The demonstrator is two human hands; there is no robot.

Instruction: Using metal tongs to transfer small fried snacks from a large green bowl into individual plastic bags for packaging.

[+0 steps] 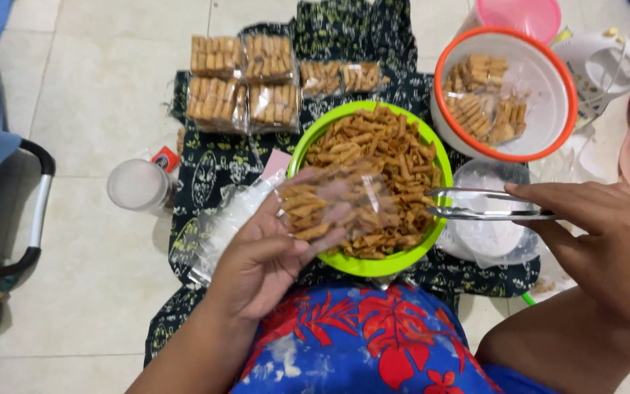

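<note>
My left hand [267, 252] holds up a small clear plastic bag [333, 201] partly filled with golden fried snack sticks, over the near left rim of a green bowl [373, 264] heaped with the same sticks [388, 146]. My right hand [607, 233] grips metal tongs [479, 204] that point left, their tips at the bowl's right edge with nothing visible between them.
Filled snack packs [242, 80] lie in rows on a dark patterned cloth [205, 168] on the tiled floor. An orange-rimmed white bowl [548, 73] holds more packs. A stack of empty clear bags [231, 219], a capped jar [138, 185], a clear lidded tub [490, 233] and a white appliance [607, 62] surround the bowl.
</note>
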